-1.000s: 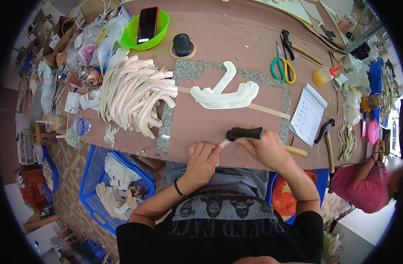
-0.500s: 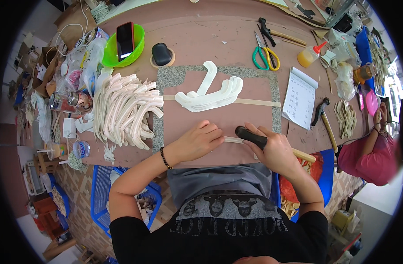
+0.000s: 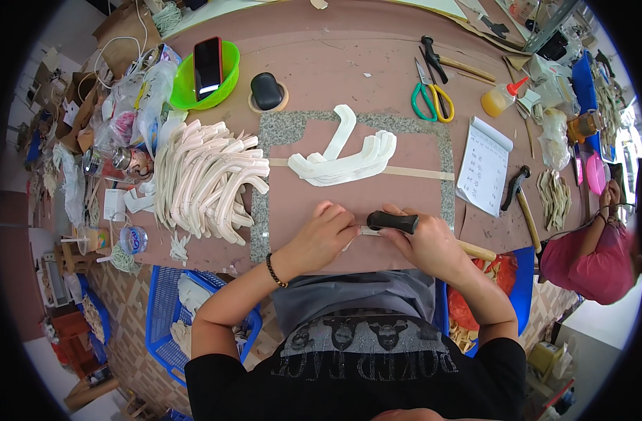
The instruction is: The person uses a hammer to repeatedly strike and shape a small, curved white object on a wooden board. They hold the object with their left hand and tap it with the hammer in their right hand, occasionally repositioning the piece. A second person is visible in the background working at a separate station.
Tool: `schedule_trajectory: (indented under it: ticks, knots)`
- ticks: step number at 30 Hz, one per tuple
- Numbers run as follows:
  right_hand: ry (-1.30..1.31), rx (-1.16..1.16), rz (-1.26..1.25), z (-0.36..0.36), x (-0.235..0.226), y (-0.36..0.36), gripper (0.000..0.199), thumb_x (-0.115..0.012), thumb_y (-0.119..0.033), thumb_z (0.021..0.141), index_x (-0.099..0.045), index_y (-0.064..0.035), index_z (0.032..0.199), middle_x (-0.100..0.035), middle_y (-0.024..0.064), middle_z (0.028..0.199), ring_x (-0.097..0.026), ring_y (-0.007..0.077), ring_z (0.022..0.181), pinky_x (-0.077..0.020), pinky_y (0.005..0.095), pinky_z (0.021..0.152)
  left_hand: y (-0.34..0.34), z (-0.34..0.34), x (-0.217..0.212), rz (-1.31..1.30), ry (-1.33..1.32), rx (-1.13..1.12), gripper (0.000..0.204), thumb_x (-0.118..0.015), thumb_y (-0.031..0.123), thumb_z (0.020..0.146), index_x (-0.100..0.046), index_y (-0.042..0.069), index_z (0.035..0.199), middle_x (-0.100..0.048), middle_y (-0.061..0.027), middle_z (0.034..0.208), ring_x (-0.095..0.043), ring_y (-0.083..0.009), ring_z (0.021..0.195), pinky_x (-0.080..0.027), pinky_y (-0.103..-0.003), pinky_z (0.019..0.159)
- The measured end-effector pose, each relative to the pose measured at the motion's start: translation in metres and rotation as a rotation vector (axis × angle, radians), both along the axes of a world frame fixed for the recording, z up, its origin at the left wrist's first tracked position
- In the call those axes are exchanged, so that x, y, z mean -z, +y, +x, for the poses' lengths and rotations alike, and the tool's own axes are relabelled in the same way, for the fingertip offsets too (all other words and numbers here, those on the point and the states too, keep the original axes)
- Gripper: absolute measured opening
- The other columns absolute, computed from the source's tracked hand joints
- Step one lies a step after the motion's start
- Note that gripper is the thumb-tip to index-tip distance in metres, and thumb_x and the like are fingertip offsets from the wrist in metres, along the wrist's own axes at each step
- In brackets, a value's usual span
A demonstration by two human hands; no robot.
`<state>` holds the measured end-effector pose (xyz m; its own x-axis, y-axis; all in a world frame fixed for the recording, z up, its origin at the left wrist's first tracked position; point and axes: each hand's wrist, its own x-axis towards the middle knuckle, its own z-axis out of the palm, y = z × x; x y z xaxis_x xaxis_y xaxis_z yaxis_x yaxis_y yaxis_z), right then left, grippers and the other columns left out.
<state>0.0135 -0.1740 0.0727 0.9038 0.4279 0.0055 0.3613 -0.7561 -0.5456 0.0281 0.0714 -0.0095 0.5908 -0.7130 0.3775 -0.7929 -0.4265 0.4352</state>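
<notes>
My right hand grips a black-handled knife lying sideways over the brown mat. My left hand presses a small pale cream piece flat on the mat right beside the blade end. A few finished white curved pieces lie stacked further up the mat. A large heap of cream curved pieces sits to the left.
Green-handled scissors, a glue bottle, a notepad and a hammer lie to the right. A green bowl holding a phone stands at the back left. A blue basket is below the table; another person sits at right.
The view has shifted as my head moved. My hands have come closer together, the left now pinning the small piece against the knife near the table's front edge.
</notes>
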Motion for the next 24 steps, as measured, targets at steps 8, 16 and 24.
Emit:
schedule_trajectory:
  ticks: [8,16,24]
  knots:
    - [0.063,-0.020,-0.035,0.004,0.005,0.006,0.048,-0.069,-0.031,0.094,-0.064,-0.0022,0.131,-0.070,0.0163,0.091,-0.070,0.0368,0.073,-0.0569,0.0438,0.065,0.001,-0.003,-0.007,-0.126,0.055,-0.176,0.024,-0.079,0.010,0.079,-0.073,0.006,0.102,-0.060,-0.0048,0.099,-0.058,-0.0242,0.099,-0.041,-0.045,0.095]
    - [0.002,-0.021,0.046,0.005,-0.007,0.012,0.047,-0.069,-0.030,0.094,-0.063,-0.0016,0.131,-0.069,0.0172,0.090,-0.069,0.0370,0.073,-0.0563,0.0442,0.063,0.002,-0.008,0.001,0.039,-0.073,-0.040,0.022,-0.077,0.010,0.079,-0.071,0.005,0.099,-0.062,-0.0061,0.100,-0.059,-0.0250,0.100,-0.045,-0.042,0.094]
    - [0.015,-0.054,-0.014,0.004,0.004,0.012,0.046,-0.069,-0.030,0.094,-0.062,-0.0040,0.131,-0.069,0.0155,0.090,-0.070,0.0361,0.073,-0.0562,0.0438,0.062,0.000,-0.013,-0.007,-0.095,0.000,-0.233,0.018,-0.077,0.010,0.079,-0.071,0.004,0.095,-0.062,-0.0062,0.101,-0.060,-0.0252,0.099,-0.044,-0.043,0.092]
